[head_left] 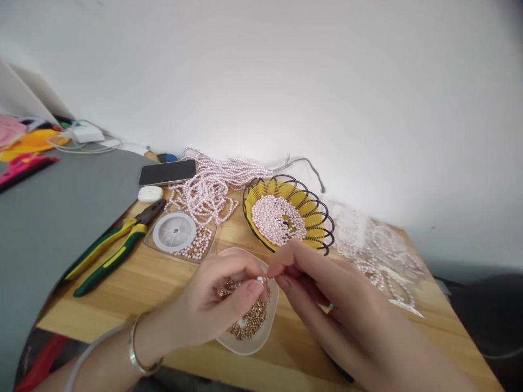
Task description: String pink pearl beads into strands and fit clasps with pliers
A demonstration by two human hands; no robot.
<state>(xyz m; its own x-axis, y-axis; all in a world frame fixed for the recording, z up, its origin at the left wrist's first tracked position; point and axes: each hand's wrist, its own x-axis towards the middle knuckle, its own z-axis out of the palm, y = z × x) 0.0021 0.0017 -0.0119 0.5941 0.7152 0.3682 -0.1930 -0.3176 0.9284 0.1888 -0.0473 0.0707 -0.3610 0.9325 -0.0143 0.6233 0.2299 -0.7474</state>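
Head view: two bare hands meet at close work above a pale, striped wooden counter [175, 305]. The left hand [226, 299] pinches a tiny whitish bead [260, 280] between the tips of thumb and forefinger. The right hand [327, 286] has its thumb and forefinger drawn together to a point just right of the bead; whether a thread or wire end lies between them is too fine to tell. Directly below the left fingers, a shallow white dish with rounded corners [271, 321] contains small, round, gold-coloured beads [254, 321]. Beyond the right fingers stands a yellow basket with a black looped rim [314, 215], bearing pale pink pearly beads [272, 215]. Well to the left of the left fingers lie green-and-yellow-handled pliers [118, 247], apart from both hands. In technique, such a hold appears to call for a light left pinch at the very fingertips, with the bead's near face exposed and the right fingers level with it. Squeezing harder could make so small a bead slip; working above the dish should catch most drops.
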